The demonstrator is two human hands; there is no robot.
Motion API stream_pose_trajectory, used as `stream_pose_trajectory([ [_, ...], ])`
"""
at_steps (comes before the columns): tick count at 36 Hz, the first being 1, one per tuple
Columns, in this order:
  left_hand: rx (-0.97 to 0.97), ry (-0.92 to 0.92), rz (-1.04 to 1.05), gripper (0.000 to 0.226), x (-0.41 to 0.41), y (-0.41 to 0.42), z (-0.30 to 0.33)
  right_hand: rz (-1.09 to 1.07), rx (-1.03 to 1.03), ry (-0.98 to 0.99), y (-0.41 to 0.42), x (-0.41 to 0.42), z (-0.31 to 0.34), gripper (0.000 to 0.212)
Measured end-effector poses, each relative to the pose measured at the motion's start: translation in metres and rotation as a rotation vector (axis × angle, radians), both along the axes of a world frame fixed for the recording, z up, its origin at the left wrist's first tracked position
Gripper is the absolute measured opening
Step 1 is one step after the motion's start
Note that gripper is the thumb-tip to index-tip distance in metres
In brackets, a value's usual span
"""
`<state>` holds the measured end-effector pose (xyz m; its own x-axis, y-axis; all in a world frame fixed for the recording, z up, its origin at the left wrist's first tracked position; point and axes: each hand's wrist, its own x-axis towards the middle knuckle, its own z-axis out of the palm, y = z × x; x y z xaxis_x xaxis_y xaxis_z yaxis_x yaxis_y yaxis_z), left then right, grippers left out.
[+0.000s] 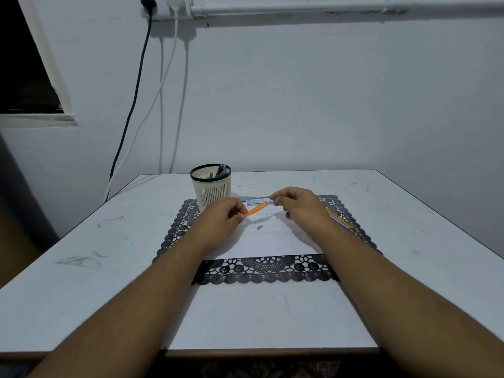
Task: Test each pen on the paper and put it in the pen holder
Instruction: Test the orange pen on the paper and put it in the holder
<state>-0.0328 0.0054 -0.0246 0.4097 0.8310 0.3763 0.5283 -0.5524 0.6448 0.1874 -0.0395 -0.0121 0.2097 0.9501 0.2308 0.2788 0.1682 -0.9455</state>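
pale wall and trailing cables stand behind a white desk (81, 241) that carries a black lace mat (261, 268) with a sheet of paper (267, 241) laid on it. both hands meet above the far part of the paper. the left hand (221, 218) is closed around the near end of an orange pen (256, 209), and the right hand (296, 205) pinches at its far tip, as if pulling off or fitting a cap; which of the two i cannot tell. just behind the pen lies a small blue-and-white labelled box or tube (256, 201), flat on the mat. a tiny grey piece (259, 227), perhaps a cap, rests on the paper below the hands.

as for progress: the pen holder (211, 186), a cream slatted cup at the far left corner of the mat, already has a few pens (220, 170) standing in it, so part of the job looks done. faint rows of marks show on the paper, likely test strokes. several pens (342, 221) lie grouped at the mat's right edge, partly hidden by the right forearm, so those seem yet to be tested. the orange pen is the one in hand now, neither on the paper nor in the holder.
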Motion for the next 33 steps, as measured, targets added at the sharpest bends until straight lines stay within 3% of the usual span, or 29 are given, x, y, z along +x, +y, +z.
stream_pose_trajectory([
  [7, 0.019, 0.02, -0.005, 0.011, 0.0, -0.003, 0.001, 0.044, 0.01, 0.058, -0.002, -0.003, -0.001, 0.013],
  [21, 0.09, 0.074, -0.021, 0.011, 0.0, -0.004, 0.003, 0.014, 0.019, -0.04, -0.001, 0.003, -0.001, 0.012],
  [33, 0.222, 0.117, -0.058, 0.009, -0.005, -0.001, 0.005, 0.1, -0.081, 0.08, -0.001, 0.008, 0.001, 0.003],
])
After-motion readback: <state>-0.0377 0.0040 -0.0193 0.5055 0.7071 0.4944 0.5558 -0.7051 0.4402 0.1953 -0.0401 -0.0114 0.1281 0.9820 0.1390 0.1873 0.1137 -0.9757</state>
